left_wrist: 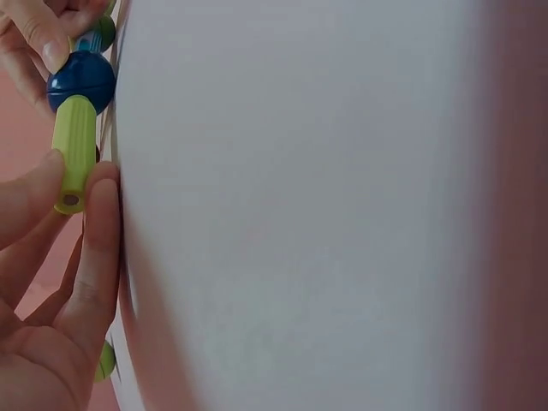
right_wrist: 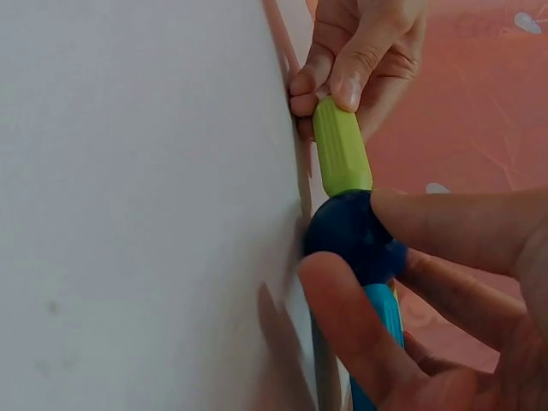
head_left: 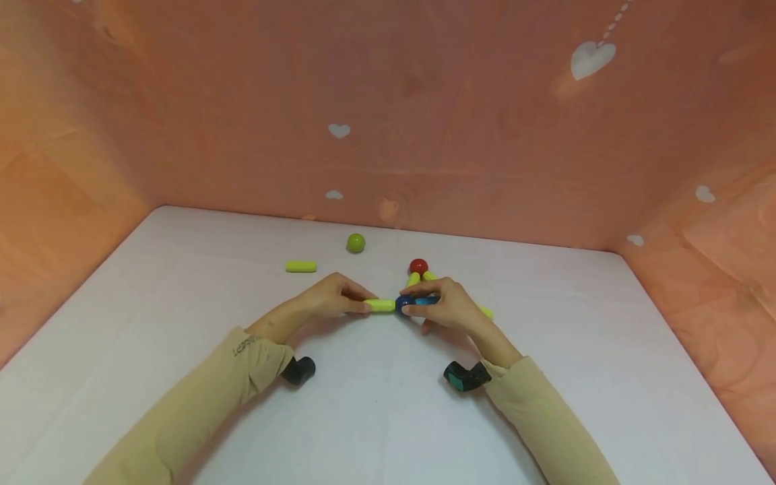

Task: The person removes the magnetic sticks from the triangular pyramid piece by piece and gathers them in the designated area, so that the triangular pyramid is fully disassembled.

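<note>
Between thumb and fingers, my left hand pinches the outer end of a yellow-green ribbed rod. The rod's other end meets a dark blue ball, which my right hand holds with its thumb and fingers. From the ball's far side a light blue rod runs back under the right hand, partly hidden. In the left wrist view, a small round hole shows in the near end of the yellow-green rod. Whether the rod is fully joined to the ball I cannot tell.
Behind the right hand sits a red ball with two yellow-green rods at it. Another yellow-green piece shows right of that hand. Farther left lie a green ball and a loose yellow-green rod on the white table.
</note>
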`<act>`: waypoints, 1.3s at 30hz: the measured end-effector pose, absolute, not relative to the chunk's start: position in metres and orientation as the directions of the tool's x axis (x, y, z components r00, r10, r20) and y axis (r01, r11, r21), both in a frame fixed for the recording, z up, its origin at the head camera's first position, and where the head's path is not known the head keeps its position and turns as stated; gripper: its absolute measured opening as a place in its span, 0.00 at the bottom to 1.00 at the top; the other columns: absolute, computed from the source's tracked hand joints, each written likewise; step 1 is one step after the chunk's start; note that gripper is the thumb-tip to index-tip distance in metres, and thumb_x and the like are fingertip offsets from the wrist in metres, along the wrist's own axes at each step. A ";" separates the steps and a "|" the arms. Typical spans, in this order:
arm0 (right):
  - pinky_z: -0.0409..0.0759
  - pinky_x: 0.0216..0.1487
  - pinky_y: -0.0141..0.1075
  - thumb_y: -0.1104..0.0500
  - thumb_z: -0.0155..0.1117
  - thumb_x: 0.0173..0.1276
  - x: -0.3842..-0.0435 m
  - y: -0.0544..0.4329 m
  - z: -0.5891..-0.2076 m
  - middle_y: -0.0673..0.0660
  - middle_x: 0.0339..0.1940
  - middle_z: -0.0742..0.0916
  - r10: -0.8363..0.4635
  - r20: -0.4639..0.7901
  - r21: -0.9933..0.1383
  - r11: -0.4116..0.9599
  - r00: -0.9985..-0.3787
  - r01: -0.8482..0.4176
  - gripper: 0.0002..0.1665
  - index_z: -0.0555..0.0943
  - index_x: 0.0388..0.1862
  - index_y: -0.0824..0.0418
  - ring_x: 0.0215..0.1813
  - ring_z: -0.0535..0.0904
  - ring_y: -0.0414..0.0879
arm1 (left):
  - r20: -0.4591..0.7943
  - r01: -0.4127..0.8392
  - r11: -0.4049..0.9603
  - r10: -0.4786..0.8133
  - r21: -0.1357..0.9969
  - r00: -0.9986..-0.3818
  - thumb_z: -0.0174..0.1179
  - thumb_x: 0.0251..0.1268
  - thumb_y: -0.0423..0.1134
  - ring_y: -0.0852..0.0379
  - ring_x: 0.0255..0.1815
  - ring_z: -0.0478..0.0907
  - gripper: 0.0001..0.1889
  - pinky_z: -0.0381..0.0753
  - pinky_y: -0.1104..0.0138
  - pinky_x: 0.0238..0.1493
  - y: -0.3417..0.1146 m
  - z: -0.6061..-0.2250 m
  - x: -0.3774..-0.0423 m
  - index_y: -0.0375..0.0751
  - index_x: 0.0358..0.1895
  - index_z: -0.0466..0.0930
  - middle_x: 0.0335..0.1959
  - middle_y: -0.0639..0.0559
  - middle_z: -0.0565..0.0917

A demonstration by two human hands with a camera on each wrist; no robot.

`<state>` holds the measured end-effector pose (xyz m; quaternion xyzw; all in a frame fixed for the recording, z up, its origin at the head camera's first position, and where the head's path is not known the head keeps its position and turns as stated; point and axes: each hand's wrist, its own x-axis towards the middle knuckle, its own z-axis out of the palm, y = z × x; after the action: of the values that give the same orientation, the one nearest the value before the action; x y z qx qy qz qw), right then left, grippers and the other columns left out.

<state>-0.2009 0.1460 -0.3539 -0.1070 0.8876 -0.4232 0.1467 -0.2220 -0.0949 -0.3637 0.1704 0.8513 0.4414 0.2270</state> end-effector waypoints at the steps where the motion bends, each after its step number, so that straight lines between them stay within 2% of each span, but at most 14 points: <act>1: 0.76 0.37 0.32 0.54 0.71 0.60 -0.201 0.146 -0.354 0.59 0.51 0.83 -0.313 -0.171 -0.783 0.619 -0.934 -0.064 0.20 0.84 0.52 0.57 0.21 0.83 0.45 | -0.239 0.088 0.554 0.491 0.828 -0.838 0.62 0.64 0.35 0.57 0.44 0.76 0.14 0.76 0.69 0.46 -0.097 -0.364 -0.222 0.36 0.51 0.83 0.47 0.45 0.85; 7: 0.75 0.49 0.36 0.55 0.71 0.60 -0.202 0.149 -0.356 0.58 0.53 0.84 -0.311 -0.177 -0.782 0.620 -0.934 -0.058 0.20 0.84 0.52 0.56 0.21 0.83 0.45 | -0.269 0.066 0.584 0.468 0.809 -0.842 0.62 0.63 0.36 0.56 0.49 0.76 0.16 0.75 0.67 0.50 -0.121 -0.364 -0.222 0.36 0.53 0.82 0.50 0.43 0.84; 11: 0.74 0.53 0.40 0.54 0.71 0.60 -0.202 0.150 -0.354 0.58 0.53 0.84 -0.303 -0.182 -0.779 0.625 -0.935 -0.052 0.21 0.84 0.53 0.55 0.21 0.84 0.45 | -0.280 0.061 0.615 0.442 0.786 -0.852 0.63 0.62 0.38 0.53 0.54 0.75 0.17 0.74 0.65 0.53 -0.137 -0.362 -0.221 0.37 0.54 0.82 0.52 0.43 0.83; 20: 0.74 0.45 0.33 0.55 0.71 0.60 -0.201 0.149 -0.354 0.59 0.54 0.83 -0.314 -0.195 -0.791 0.610 -0.929 -0.040 0.21 0.83 0.53 0.57 0.22 0.83 0.44 | -0.230 0.096 0.616 0.428 0.782 -0.874 0.63 0.61 0.39 0.58 0.48 0.72 0.19 0.72 0.69 0.48 -0.168 -0.361 -0.221 0.37 0.55 0.81 0.50 0.44 0.85; 27: 0.74 0.42 0.34 0.55 0.71 0.60 -0.203 0.149 -0.354 0.59 0.54 0.83 -0.312 -0.191 -0.793 0.608 -0.931 -0.041 0.21 0.84 0.53 0.56 0.21 0.83 0.45 | -0.172 0.114 0.628 0.377 0.769 -0.910 0.63 0.62 0.41 0.48 0.57 0.71 0.21 0.70 0.64 0.53 -0.187 -0.355 -0.220 0.37 0.57 0.79 0.55 0.40 0.81; 31: 0.74 0.42 0.33 0.55 0.71 0.60 -0.203 0.149 -0.354 0.59 0.54 0.83 -0.307 -0.196 -0.792 0.610 -0.931 -0.035 0.21 0.84 0.52 0.56 0.21 0.83 0.44 | -0.168 0.112 0.636 0.363 0.764 -0.917 0.62 0.62 0.42 0.49 0.55 0.72 0.22 0.71 0.65 0.50 -0.196 -0.354 -0.222 0.36 0.58 0.78 0.54 0.39 0.81; 35: 0.74 0.42 0.33 0.54 0.71 0.60 -0.202 0.149 -0.353 0.59 0.54 0.83 -0.301 -0.199 -0.789 0.614 -0.933 -0.029 0.21 0.84 0.52 0.56 0.21 0.83 0.44 | -0.186 0.076 0.643 0.330 0.762 -0.925 0.61 0.64 0.42 0.49 0.55 0.71 0.23 0.72 0.68 0.48 -0.202 -0.355 -0.225 0.35 0.59 0.77 0.59 0.35 0.77; 39: 0.74 0.45 0.33 0.54 0.71 0.60 -0.202 0.149 -0.354 0.59 0.53 0.83 -0.295 -0.208 -0.785 0.619 -0.933 -0.021 0.21 0.84 0.52 0.56 0.21 0.83 0.44 | -0.192 0.043 0.637 0.295 0.770 -0.936 0.61 0.64 0.39 0.54 0.48 0.73 0.23 0.74 0.71 0.42 -0.205 -0.357 -0.228 0.32 0.60 0.75 0.60 0.33 0.76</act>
<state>-0.2021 0.1487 -0.3540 -0.0891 0.8854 -0.4272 0.1603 -0.2283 -0.2049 -0.3567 0.0949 0.8919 0.4154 0.1517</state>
